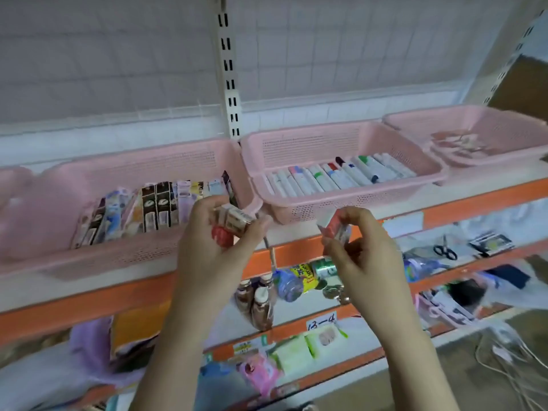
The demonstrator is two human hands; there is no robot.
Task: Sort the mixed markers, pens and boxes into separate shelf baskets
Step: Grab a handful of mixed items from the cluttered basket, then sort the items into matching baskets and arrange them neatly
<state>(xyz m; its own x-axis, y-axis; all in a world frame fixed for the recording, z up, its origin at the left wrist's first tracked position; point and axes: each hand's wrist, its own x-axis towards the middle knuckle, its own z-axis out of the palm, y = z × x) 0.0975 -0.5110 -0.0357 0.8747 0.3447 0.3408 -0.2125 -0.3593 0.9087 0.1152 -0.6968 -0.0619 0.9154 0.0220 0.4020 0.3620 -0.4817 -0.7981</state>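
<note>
Left hand [218, 232]: small boxes [234, 222] being gripped.
Right hand [360, 247]: red box [333, 228] being pinched.
Shelf label [321, 321]: "13-4" being displayed.

Two bare forearms, no sleeves in view, left hand [213, 232] and right hand [360, 247] without gloves, rings, watch or bracelets, short plain unpainted nails, wrists uncovered to the frame's lower edge

The left hand [218, 232] covers most of its small boxes [234, 222]. Their print is blurred. The far-right pink basket [489, 134] is cut off by the edge.
</note>
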